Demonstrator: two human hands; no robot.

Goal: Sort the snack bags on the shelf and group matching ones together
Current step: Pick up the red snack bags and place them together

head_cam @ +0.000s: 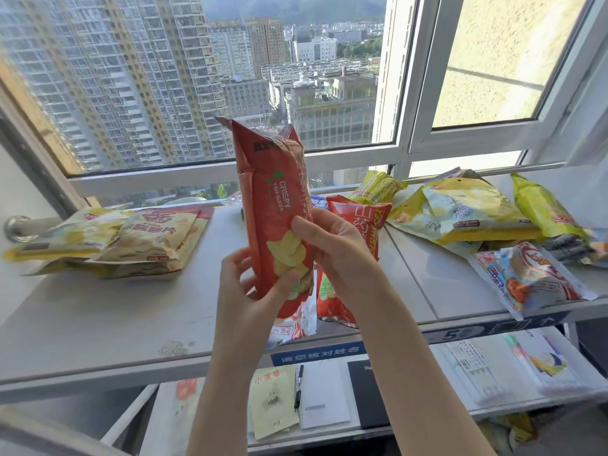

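Both hands hold a tall red bag of crispy yam slices [273,199] upright above the grey shelf [108,311]. My left hand [253,287] grips its lower edge; my right hand [332,245] pinches its right side. A second red yam bag [357,218] lies on the shelf behind my right hand. A stack of pale yellow chip bags [131,241] lies at the left. Several yellow-green bags [470,209] are heaped at the right, and a blue-and-red bag [533,278] lies near the right front edge.
A big window with a white frame [404,149] and a metal rail [19,227] runs behind the shelf. Below is a lower shelf [427,419] with a booklet [271,399], a pen, a white notebook [324,393] and papers. Another packet [296,324] pokes out under the held bag.
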